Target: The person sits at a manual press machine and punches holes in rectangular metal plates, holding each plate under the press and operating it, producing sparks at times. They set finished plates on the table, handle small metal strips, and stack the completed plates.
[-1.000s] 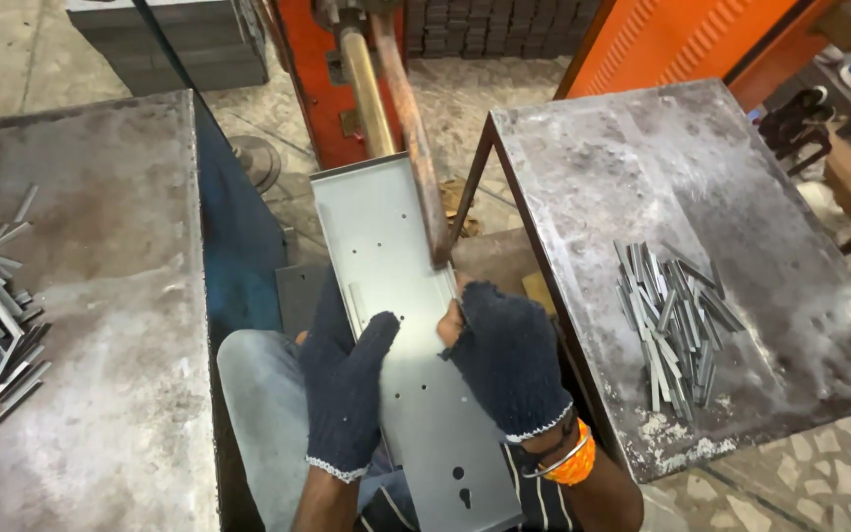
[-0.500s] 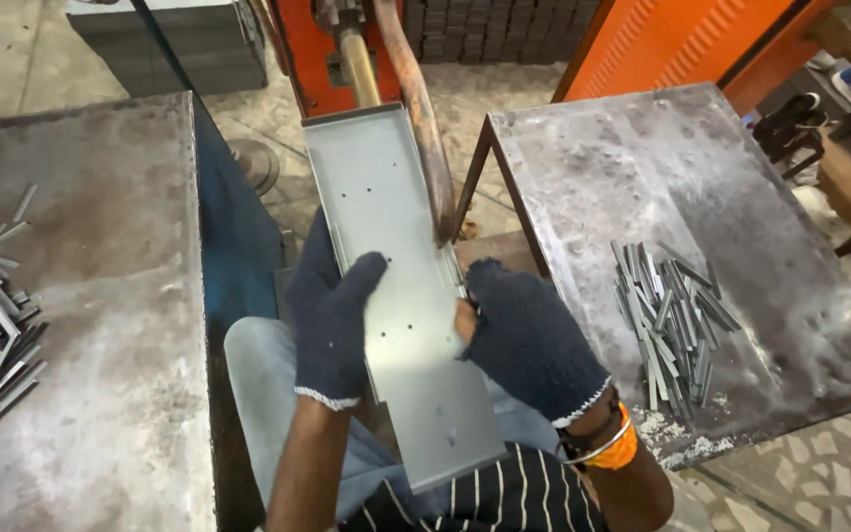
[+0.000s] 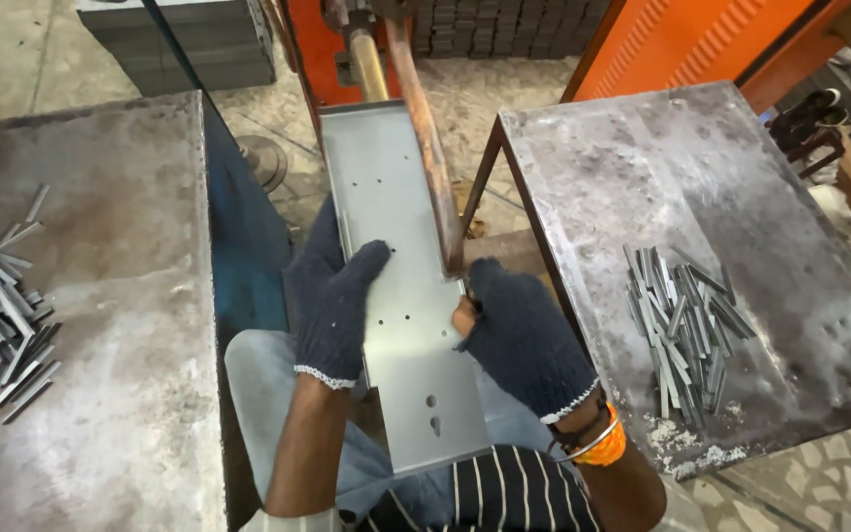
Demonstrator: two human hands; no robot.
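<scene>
The long grey metal tray lies over the person's lap, its long axis running straight away from both hands toward the orange machine, far end under the rusty arm. The left hand clamps its left flange, thumb laid on the perforated face; the right hand closes on the right edge, slightly nearer the body. Both grips sit at mid-length. Against 0.5 s earlier, the tray sits farther forward into the machine. Metal strips lie on the table right of the right hand.
</scene>
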